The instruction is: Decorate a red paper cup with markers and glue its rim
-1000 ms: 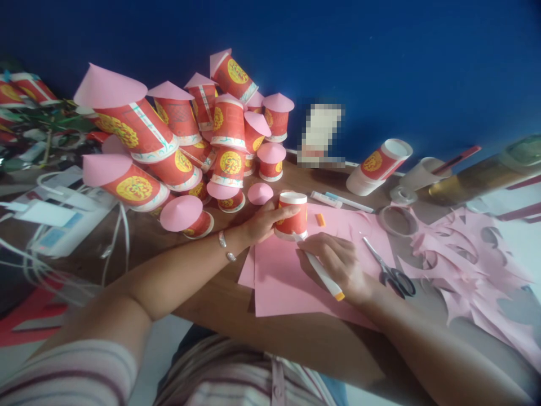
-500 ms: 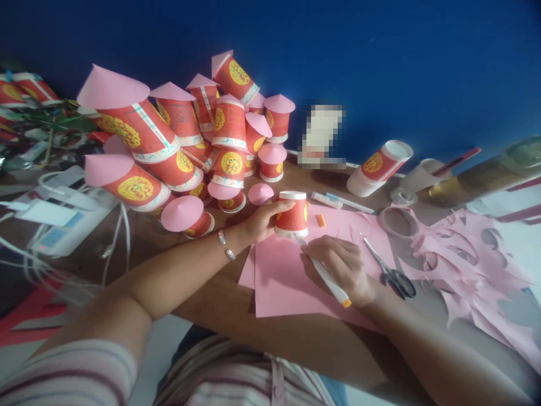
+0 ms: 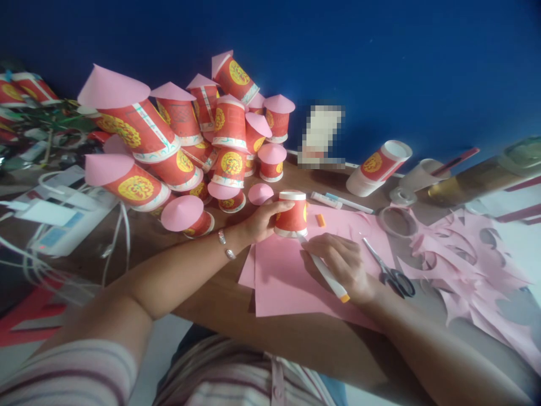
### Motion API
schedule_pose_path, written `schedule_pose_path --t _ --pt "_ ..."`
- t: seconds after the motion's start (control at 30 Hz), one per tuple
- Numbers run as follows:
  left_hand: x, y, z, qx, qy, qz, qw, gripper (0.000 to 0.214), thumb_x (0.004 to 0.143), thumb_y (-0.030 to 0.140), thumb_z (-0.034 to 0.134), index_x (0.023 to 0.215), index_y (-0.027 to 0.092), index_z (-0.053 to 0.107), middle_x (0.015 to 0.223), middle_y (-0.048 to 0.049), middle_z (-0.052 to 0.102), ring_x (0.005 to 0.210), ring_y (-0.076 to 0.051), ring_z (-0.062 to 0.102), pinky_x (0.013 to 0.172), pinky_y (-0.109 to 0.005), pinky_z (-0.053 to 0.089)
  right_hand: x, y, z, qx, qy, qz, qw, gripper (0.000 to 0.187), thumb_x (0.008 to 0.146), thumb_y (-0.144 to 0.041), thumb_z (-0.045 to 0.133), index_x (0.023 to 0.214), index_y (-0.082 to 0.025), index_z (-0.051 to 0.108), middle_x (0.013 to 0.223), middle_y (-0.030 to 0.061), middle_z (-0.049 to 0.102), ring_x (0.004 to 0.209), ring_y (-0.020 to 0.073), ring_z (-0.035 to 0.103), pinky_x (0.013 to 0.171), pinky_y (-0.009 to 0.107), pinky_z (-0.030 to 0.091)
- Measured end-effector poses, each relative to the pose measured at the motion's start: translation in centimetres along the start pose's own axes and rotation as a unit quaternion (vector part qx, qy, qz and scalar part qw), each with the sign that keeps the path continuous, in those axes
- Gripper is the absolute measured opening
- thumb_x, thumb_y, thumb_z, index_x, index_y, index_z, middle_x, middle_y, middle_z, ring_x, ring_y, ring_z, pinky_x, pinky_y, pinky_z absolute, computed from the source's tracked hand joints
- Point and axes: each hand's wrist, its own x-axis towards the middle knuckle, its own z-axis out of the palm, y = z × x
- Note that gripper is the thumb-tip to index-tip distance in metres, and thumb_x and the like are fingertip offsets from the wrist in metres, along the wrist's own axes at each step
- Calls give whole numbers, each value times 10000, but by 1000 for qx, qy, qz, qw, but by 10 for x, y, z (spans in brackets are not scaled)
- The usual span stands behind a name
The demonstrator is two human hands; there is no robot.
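A red paper cup (image 3: 296,217) with white bands at top and bottom is gripped at its left side by my left hand (image 3: 262,221), over pink paper. My right hand (image 3: 338,264) is closed around a white marker pen (image 3: 327,276) with an orange end. The pen's tip is at the lower white band of the cup; whether it touches, I cannot tell. Under both lie sheets of pink paper (image 3: 283,287). An orange pen cap (image 3: 321,220) rests on the paper just beyond my right hand. Scissors (image 3: 393,276) with black handles lie right of that hand.
Several red cups with pink cone tops (image 3: 228,121) are piled at the left back. White cables and a power strip (image 3: 63,220) lie left. At right are pink paper scraps (image 3: 469,265), a tape roll (image 3: 398,221) and stacked cups (image 3: 376,169). A blue wall (image 3: 380,62) stands behind.
The marker and my right hand have shifted very slightly, and the cup sits a touch further left. Both holds are the same.
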Motion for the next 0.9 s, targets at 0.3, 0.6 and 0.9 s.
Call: schedule_pose_path --t 0.3,0.6,0.9 --pt "1 0 1 9 0 13 1000 372 799 456 817 997 159 714 927 -78 733 897 -223 688 838 -349 520 0 1 0 0 -4 1 1000 120 991 -73 668 1052 -165 621 807 43 724 672 145 682 615 267 551" --pt "0 0 3 16 0 13 1000 394 802 454 814 1045 159 716 954 -81 738 900 -219 685 847 -344 521 3 0 0 -5 -6 4 1000 116 994 -78 659 1051 -173 624 821 43 746 684 147 704 626 266 567" --pt "-1 0 3 21 1 16 1000 363 806 445 807 1028 171 717 954 -85 743 902 -228 690 839 -352 518 0 0 0 0 -18 21 1000 149 983 -68 638 1057 -195 613 803 10 716 653 136 671 598 263 534"
